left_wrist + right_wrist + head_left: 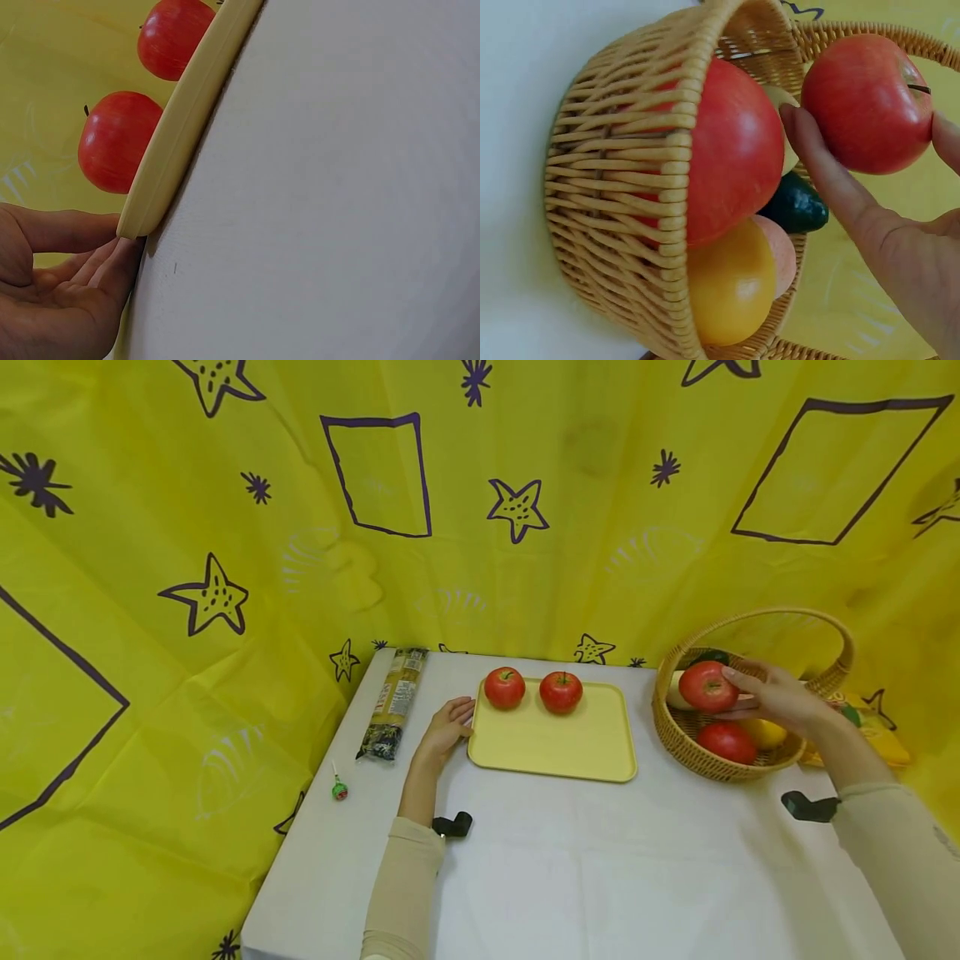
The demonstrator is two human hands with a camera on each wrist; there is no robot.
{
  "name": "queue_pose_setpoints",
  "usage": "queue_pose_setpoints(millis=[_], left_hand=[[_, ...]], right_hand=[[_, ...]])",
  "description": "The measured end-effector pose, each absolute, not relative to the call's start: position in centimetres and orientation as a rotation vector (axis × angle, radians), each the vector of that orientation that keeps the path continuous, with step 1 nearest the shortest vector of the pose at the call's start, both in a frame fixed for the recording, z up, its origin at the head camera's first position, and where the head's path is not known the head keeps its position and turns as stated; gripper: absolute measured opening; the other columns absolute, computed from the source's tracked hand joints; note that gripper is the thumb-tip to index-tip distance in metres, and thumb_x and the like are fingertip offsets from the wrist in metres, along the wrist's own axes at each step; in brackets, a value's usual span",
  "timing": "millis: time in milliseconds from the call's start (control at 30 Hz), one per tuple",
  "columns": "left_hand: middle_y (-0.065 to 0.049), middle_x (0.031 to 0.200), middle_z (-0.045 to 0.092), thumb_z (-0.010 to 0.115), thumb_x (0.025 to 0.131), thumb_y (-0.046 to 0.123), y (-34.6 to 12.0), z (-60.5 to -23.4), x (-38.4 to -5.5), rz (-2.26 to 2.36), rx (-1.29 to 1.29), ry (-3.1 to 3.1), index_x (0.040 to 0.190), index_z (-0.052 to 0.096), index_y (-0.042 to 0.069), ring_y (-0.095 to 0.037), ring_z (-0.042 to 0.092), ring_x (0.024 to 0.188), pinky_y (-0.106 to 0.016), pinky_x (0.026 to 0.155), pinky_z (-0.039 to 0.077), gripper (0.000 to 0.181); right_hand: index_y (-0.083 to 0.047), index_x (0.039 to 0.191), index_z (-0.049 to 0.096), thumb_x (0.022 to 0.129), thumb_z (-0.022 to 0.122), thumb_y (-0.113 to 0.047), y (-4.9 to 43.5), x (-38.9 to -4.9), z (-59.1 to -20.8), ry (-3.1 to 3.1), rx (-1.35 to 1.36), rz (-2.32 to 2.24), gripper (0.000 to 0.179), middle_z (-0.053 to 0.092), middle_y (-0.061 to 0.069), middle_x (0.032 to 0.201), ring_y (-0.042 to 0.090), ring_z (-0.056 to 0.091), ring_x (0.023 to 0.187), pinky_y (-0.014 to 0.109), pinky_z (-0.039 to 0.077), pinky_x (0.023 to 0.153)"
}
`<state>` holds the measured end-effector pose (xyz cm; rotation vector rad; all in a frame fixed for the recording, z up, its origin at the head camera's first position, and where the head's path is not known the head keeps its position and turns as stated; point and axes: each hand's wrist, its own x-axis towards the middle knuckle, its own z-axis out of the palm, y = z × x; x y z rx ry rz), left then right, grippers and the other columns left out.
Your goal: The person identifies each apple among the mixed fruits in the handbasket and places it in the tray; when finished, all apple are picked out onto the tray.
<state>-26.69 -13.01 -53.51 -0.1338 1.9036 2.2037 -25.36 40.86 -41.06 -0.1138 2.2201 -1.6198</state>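
My right hand (772, 697) holds a red apple (708, 686) between thumb and fingers, up over the wicker basket (686, 752). In the right wrist view that apple (866, 105) shows its stem and is above the basket's other contents. My left hand (447, 727) is at the left edge of a yellow tray (555, 747); in the left wrist view its thumb and fingers (75, 229) pinch the tray's rim (139, 214). Two more red apples, one at the left (504, 687) and one beside it (561, 692), sit along the tray's far side.
Inside the basket lie a large red fruit (735, 150), a yellow fruit (731, 285), a pinkish one (780, 251) and a dark green one (799, 204). A long printed packet (393, 703) and a green lollipop (339, 789) lie at left. A yellow bag (873, 739) lies behind the basket.
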Motion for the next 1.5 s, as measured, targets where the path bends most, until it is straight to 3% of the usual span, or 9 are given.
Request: queue_pose_setpoints(millis=[167, 300, 500, 967, 1200, 1367, 1500], left_hand=[[-0.022, 0.161, 0.042, 0.049, 0.085, -0.028, -13.0, -53.5, -26.8, 2.200, -0.128, 1.909, 0.155, 0.039, -0.004, -0.032, 0.038, 0.152, -0.041, 0.121, 0.038, 0.075], [-0.023, 0.161, 0.042, 0.049, 0.085, -0.028, -13.0, -53.4, -26.7, 2.201, -0.124, 1.912, 0.155, 0.039, -0.005, -0.032, 0.038, 0.151, -0.041, 0.121, 0.038, 0.075], [-0.024, 0.160, 0.042, 0.048, 0.085, -0.029, -13.0, -53.4, -26.6, 2.200, -0.127, 1.915, 0.155, 0.039, -0.005, -0.033, 0.038, 0.151, -0.041, 0.121, 0.038, 0.075], [-0.024, 0.160, 0.042, 0.048, 0.085, -0.030, -12.9, -53.3, -26.5, 2.209, -0.131, 1.905, 0.155, 0.039, -0.006, -0.033, 0.039, 0.151, -0.041, 0.120, 0.039, 0.075], [-0.023, 0.160, 0.043, 0.049, 0.085, -0.029, -13.0, -53.2, -26.5, 2.202, -0.147, 1.914, 0.155, 0.040, -0.004, -0.032, 0.040, 0.150, -0.040, 0.119, 0.040, 0.074], [-0.023, 0.160, 0.042, 0.049, 0.085, -0.029, -13.1, -53.3, -26.6, 2.214, -0.142, 1.895, 0.155, 0.039, -0.005, -0.032, 0.039, 0.151, -0.041, 0.120, 0.040, 0.075], [-0.023, 0.160, 0.042, 0.050, 0.085, -0.029, -13.1, -53.3, -26.6, 2.201, -0.129, 1.904, 0.155, 0.039, -0.004, -0.032, 0.040, 0.151, -0.041, 0.120, 0.040, 0.075]], right_hand=[[0.009, 0.159, -0.018, 0.113, 0.042, -0.027, 40.9, -25.0, -41.4, 2.219, -0.117, -1.673, 0.084, 0.055, -0.006, 0.123, 0.013, 0.073, 0.097, 0.037, 0.062, 0.090], [0.008, 0.159, -0.019, 0.112, 0.045, -0.023, 40.9, -24.7, -41.5, 2.144, -0.080, -1.785, 0.086, 0.065, -0.015, 0.110, 0.014, 0.073, 0.094, 0.033, 0.063, 0.086], [0.004, 0.161, -0.018, 0.110, 0.051, -0.021, 40.8, -24.4, -41.2, 2.023, 0.018, -1.951, 0.090, 0.071, -0.009, 0.103, 0.016, 0.075, 0.090, 0.033, 0.064, 0.083], [-0.004, 0.165, -0.012, 0.109, 0.051, -0.016, 40.5, -23.1, -40.9, 1.861, 0.016, -2.199, 0.085, 0.073, -0.009, 0.106, 0.016, 0.075, 0.091, 0.034, 0.065, 0.077], [-0.015, 0.168, -0.009, 0.109, 0.051, -0.015, 40.0, -22.5, -40.4, 1.825, -0.035, -2.249, 0.084, 0.073, -0.010, 0.111, 0.019, 0.077, 0.091, 0.034, 0.065, 0.077], [-0.020, 0.170, -0.001, 0.110, 0.049, -0.011, 39.8, -21.9, -40.3, 1.758, -0.084, -2.312, 0.078, 0.072, -0.009, 0.116, 0.023, 0.078, 0.092, 0.038, 0.065, 0.076], [-0.028, 0.166, 0.029, 0.109, 0.050, -0.011, 39.5, -21.2, -40.1, 1.721, -0.081, -2.348, 0.062, 0.072, -0.009, 0.117, 0.025, 0.078, 0.092, 0.039, 0.065, 0.075]])
